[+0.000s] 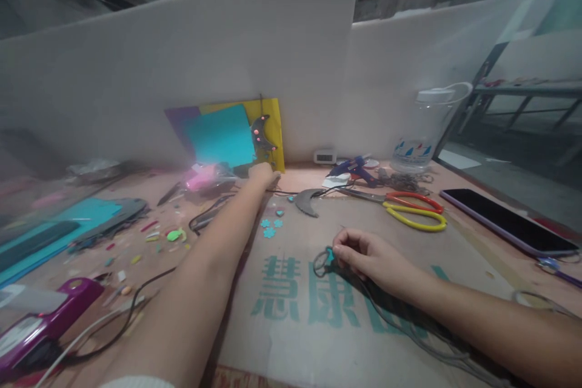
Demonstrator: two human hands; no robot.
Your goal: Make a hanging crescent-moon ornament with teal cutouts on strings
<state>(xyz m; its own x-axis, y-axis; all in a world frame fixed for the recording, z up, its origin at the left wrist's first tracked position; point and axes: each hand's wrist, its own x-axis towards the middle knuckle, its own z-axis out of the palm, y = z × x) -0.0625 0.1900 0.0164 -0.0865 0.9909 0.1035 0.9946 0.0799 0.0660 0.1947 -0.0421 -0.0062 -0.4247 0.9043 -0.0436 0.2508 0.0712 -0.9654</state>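
My left hand [264,173] reaches to the back of the table, in front of a dark crescent moon ornament [262,133] with pink dots that hangs against a yellow sheet [278,127]. Its fingers are mostly hidden, and I cannot make out what they touch. Over the cardboard, my right hand [366,251] pinches a looped grey cord [319,262] with a small teal foam piece [330,254] at the fingertips. The cord trails under the right forearm. Between the hands lie several teal flower cutouts [270,233], a small teal heart [280,213] and a grey crescent [309,202].
Scissors [414,211] with red and yellow handles, a blue glue gun [354,168], a phone [504,218] and a clear bottle [413,133] stand or lie right. Foam scraps [175,234], cables and a purple device [50,327] lie left. Printed cardboard [282,339] covers the middle.
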